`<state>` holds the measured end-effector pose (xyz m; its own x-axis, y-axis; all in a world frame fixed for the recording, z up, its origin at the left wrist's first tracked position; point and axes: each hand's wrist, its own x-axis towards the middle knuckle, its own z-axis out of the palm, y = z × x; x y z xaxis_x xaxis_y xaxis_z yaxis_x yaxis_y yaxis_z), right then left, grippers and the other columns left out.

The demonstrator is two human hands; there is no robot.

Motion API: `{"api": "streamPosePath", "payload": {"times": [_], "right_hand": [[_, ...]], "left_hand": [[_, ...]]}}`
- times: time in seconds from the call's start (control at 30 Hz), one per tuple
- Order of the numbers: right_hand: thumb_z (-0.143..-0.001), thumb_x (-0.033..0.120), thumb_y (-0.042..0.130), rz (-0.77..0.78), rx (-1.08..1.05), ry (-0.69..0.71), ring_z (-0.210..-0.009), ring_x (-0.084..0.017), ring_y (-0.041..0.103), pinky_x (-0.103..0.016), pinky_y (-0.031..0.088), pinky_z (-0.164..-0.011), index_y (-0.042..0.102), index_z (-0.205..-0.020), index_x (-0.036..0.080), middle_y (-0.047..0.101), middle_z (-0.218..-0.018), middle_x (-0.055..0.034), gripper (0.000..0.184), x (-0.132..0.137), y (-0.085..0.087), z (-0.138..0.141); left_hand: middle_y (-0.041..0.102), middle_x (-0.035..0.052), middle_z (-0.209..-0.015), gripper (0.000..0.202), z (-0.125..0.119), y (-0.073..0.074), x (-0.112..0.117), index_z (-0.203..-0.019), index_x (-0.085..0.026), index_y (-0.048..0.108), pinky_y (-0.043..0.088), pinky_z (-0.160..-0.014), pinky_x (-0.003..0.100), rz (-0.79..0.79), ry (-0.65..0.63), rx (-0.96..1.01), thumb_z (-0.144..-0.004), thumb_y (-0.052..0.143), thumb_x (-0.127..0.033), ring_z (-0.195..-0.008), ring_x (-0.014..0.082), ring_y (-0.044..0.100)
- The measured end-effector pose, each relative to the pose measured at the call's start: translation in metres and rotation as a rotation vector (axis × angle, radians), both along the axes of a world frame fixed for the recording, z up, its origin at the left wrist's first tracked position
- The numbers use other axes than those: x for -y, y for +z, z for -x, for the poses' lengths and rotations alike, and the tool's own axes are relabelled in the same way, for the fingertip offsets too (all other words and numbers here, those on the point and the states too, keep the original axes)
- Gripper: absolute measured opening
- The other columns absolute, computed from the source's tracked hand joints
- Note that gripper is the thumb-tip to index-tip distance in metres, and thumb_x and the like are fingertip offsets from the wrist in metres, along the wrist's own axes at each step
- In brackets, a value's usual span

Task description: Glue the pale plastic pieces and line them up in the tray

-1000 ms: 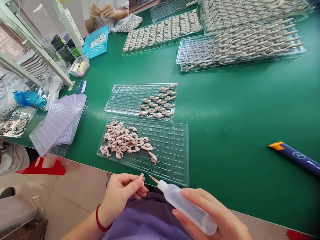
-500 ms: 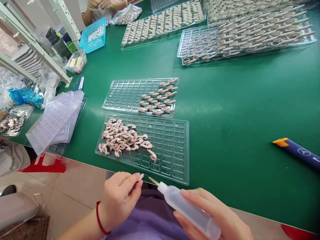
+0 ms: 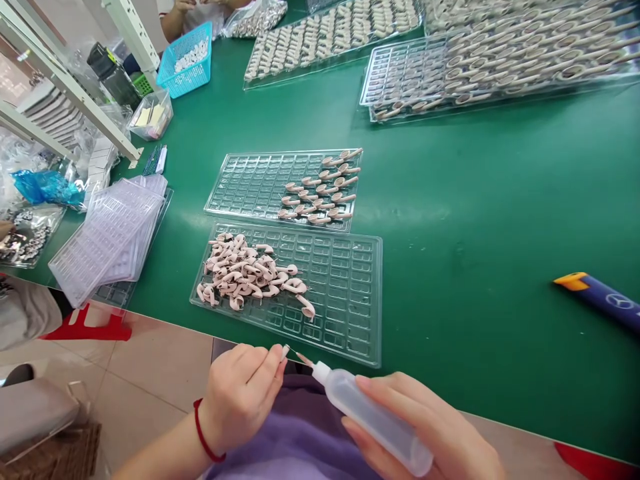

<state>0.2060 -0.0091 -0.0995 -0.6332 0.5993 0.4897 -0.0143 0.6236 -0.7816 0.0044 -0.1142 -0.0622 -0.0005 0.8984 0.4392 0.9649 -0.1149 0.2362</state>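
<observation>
Just off the table's [image 3: 450, 220] near edge, the left hand [image 3: 240, 393] pinches a small pale part [image 3: 285, 351] between closed fingertips while the right hand [image 3: 425, 427] wraps a squeeze bottle [image 3: 370, 417], nozzle almost touching it.

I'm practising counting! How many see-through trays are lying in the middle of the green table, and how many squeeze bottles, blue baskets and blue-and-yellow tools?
clear trays in the middle: 2, the near tray and the far tray
squeeze bottle, held in the right hand: 1
blue basket: 1
blue-and-yellow tool: 1
Total: 5
</observation>
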Motion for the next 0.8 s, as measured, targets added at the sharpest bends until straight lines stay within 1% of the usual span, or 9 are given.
{"api": "streamPosePath", "payload": {"times": [0.17, 0.47, 0.63, 0.73, 0.8], "right_hand": [[-0.083, 0.009, 0.064, -0.01, -0.012, 0.003, -0.067, -0.014, 0.062, -0.024, 0.054, -0.057, 0.055, -0.129, 0.019, 0.067, -0.082, -0.0037, 0.048, -0.001, 0.001, 0.002], [-0.084, 0.007, 0.063, -0.026, 0.0, 0.018, -0.069, -0.014, 0.062, -0.025, 0.055, -0.059, 0.054, -0.129, 0.018, 0.067, -0.084, -0.0049, 0.047, -0.001, 0.002, 0.003], [-0.083, 0.008, 0.063, 0.003, 0.027, 0.023, -0.066, -0.014, 0.062, -0.024, 0.055, -0.057, 0.053, -0.127, 0.02, 0.066, -0.083, -0.0034, 0.046, -0.001, 0.004, -0.001], [-0.085, 0.012, 0.061, 0.041, 0.048, -0.01, -0.067, -0.016, 0.064, -0.024, 0.054, -0.055, 0.053, -0.124, 0.023, 0.067, -0.084, -0.0036, 0.041, 0.001, 0.004, -0.006], [-0.086, 0.017, 0.061, 0.075, 0.076, -0.07, -0.069, -0.017, 0.066, -0.024, 0.055, -0.056, 0.053, -0.123, 0.023, 0.068, -0.088, -0.005, 0.038, 0.003, 0.002, -0.009]], "left_hand": [[0.07, 0.0058, -0.075, 0.021, 0.0, 0.0, 0.0, -0.109, -0.008, 0.063, 0.049, -0.056, 0.028, 0.007, 0.011, 0.0, -0.088, 0.061, -0.003, -0.062, 0.0155, 0.06], [0.07, 0.0058, -0.075, 0.022, 0.0, -0.001, 0.001, -0.108, -0.008, 0.064, 0.049, -0.056, 0.028, 0.011, 0.012, 0.005, -0.087, 0.063, -0.003, -0.062, 0.016, 0.06], [0.07, 0.0058, -0.075, 0.024, 0.001, -0.002, 0.002, -0.109, -0.009, 0.064, 0.05, -0.057, 0.028, 0.018, 0.017, -0.001, -0.086, 0.064, -0.003, -0.062, 0.0161, 0.061], [0.072, 0.0069, -0.078, 0.024, 0.0, -0.002, 0.005, -0.11, -0.011, 0.066, 0.053, -0.06, 0.028, 0.011, 0.034, 0.085, -0.087, 0.064, -0.004, -0.066, 0.0163, 0.064], [0.073, 0.0078, -0.084, 0.023, -0.003, -0.002, 0.009, -0.109, -0.013, 0.068, 0.056, -0.066, 0.027, 0.019, 0.069, 0.248, -0.088, 0.063, -0.006, -0.072, 0.0164, 0.067]]}}
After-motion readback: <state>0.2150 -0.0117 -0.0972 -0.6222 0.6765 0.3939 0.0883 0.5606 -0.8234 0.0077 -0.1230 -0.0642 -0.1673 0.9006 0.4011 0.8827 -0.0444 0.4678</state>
